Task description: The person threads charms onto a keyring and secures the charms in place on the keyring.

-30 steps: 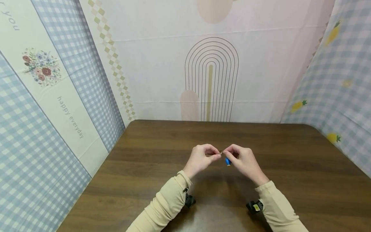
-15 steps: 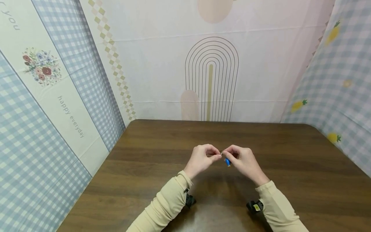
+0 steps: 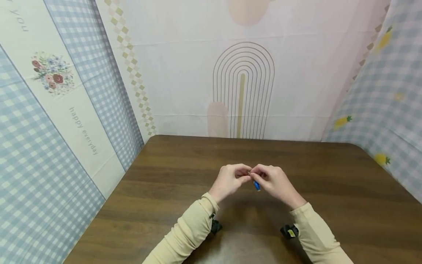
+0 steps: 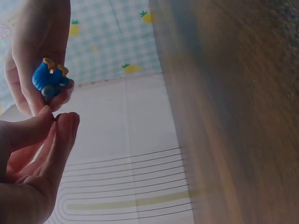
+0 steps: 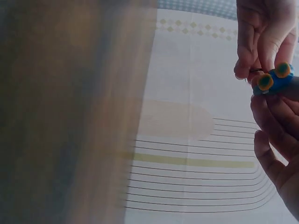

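Note:
A small blue figure [image 3: 256,186] with orange feet, like a keychain charm, dangles below my right hand [image 3: 277,185]. In the left wrist view the charm [image 4: 46,80] shows its feet turned up. The right wrist view shows the green soles of the charm [image 5: 275,79]. Thumb and forefinger of my right hand pinch the small metal part at its top. With thumb and fingertips, my left hand [image 3: 230,181] pinches a thin metal piece [image 4: 56,117] joined close to it, mostly hidden by the fingers. Both sets of fingertips meet above the table.
A dark brown wooden table [image 3: 184,157] spreads under both hands. Behind it hangs a pale printed cloth [image 3: 178,80], with blue checked cloth [image 3: 99,66] at the left side. Black wrist cameras are strapped under both sleeves [image 3: 194,223].
The right hand has shifted slightly left, closer to the left hand, and the blue charm has moved with it. The head view has turned a little to the left.

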`<state>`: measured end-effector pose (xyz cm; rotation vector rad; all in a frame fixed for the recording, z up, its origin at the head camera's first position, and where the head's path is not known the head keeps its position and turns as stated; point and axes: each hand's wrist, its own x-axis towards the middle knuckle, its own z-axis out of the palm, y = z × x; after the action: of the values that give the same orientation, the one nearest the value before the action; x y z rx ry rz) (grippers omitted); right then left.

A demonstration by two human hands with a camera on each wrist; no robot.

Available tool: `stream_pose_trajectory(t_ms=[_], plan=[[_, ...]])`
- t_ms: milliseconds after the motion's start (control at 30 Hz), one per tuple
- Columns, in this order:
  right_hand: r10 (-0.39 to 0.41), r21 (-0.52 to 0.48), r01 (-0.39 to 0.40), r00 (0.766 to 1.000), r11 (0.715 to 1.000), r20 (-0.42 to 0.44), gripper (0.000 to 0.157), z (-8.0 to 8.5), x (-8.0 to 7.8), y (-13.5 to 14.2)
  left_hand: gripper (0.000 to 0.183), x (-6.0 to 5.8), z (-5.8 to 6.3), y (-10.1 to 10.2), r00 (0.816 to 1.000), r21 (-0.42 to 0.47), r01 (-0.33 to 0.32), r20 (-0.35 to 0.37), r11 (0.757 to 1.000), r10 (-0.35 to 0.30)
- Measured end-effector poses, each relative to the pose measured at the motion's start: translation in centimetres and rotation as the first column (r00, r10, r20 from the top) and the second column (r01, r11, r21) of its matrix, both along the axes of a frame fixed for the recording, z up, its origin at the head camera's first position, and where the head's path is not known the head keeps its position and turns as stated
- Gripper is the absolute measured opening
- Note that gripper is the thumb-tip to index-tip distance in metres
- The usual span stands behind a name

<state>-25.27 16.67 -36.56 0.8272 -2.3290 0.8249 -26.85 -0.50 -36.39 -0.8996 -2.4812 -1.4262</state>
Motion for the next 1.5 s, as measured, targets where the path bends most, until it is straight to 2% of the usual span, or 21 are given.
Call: stream_pose_trajectory(t_ms=[267,533,633,700,800,867,933,1067,1167,1300,1367,1500], plan=[[0.011,0.022,-0.010,0.999,1.000,-0.042,0.009,0.0,-0.7,0.2,0.012,-0.8,-0.3,-0.1,0.997,0.140,-0.004,0.082,0.990,-0.008],[-0.028,0.084,0.032,0.998,0.996,-0.047,0.012,0.2,-1.2,-0.2,0.012,-1.4,-0.4,-0.2,0.992,0.242,-0.094,0.109,0.966,0.069],[-0.063,0.071,0.065,0.998,0.995,-0.031,0.012,0.5,-1.1,-0.3,0.016,-1.4,-0.4,0.0,0.984,0.329,-0.116,0.166,0.937,0.063],[-0.082,0.061,0.083,0.996,0.995,-0.017,0.012,0.7,-1.0,-0.3,0.018,-1.5,-0.3,0.0,0.973,0.398,-0.121,0.230,0.909,0.029],[-0.096,0.059,0.095,0.995,0.994,0.006,0.012,0.7,-0.9,-0.3,0.021,-1.4,-0.2,0.0,0.942,0.486,-0.129,0.332,0.864,-0.045],[-0.103,0.068,0.102,0.995,0.992,0.013,0.011,0.7,-0.9,-0.2,0.020,-1.2,0.1,0.0,0.923,0.517,-0.132,0.375,0.846,-0.085],[-0.114,0.077,0.113,0.993,0.991,0.012,0.011,0.5,-0.9,-0.2,0.019,-0.9,0.5,-0.1,0.913,0.518,-0.134,0.396,0.845,-0.099],[-0.134,0.074,0.134,0.991,0.988,-0.001,0.012,0.4,-0.8,0.0,0.019,-0.4,1.1,-0.2,0.899,0.493,-0.119,0.422,0.862,-0.118],[-0.105,0.051,0.105,0.994,0.993,-0.006,0.014,0.3,-0.9,0.0,0.019,-0.4,1.2,-0.4,0.866,0.497,-0.101,0.471,0.862,-0.170],[-0.025,-0.012,0.025,1.000,1.000,-0.016,0.017,0.1,-1.0,-0.3,0.022,-1.3,0.2,-0.4,0.820,0.511,-0.107,0.531,0.853,-0.215],[-0.008,-0.050,0.007,1.000,0.999,-0.012,0.017,0.1,-1.1,-0.5,0.024,-1.6,-0.2,-0.3,0.817,0.505,-0.107,0.536,0.856,-0.214],[-0.003,-0.106,0.007,0.999,0.994,0.045,0.018,0.0,-0.9,-0.6,0.026,-1.5,-0.4,-0.3,0.846,0.496,-0.103,0.499,0.862,-0.186]])
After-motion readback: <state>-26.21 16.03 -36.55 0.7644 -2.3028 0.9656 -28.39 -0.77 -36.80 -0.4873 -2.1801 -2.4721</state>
